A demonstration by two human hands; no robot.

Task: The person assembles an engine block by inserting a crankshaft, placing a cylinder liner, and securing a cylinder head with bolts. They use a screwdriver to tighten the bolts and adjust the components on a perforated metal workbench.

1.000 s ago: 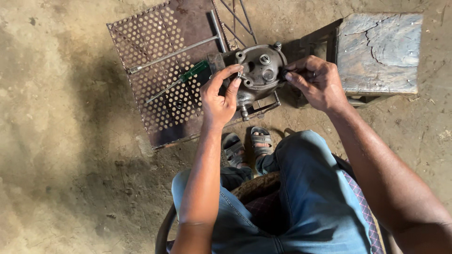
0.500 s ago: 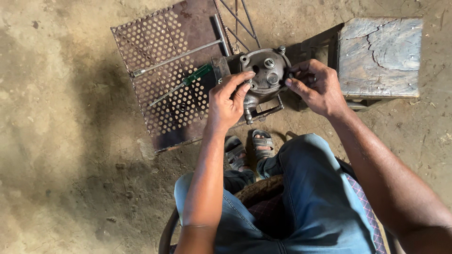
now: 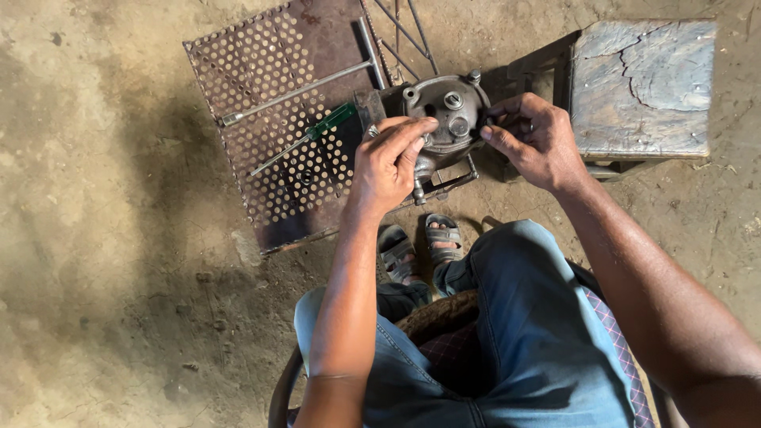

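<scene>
Grey cast-metal housing (image 3: 448, 119) looked heavy and rigid; left hand (image 3: 388, 162) and right hand (image 3: 535, 139) clamped its 2 opposite edges, the safest hold.

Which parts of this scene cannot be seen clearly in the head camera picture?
- Head view: the near side of the round metal housing is covered by the left hand.
- Head view: whatever the right hand pinches at the housing's edge is hidden by its fingers.
- Head view: the screwdriver tip is too small to tell its type.
- Head view: the seat is hidden by the legs.
</scene>
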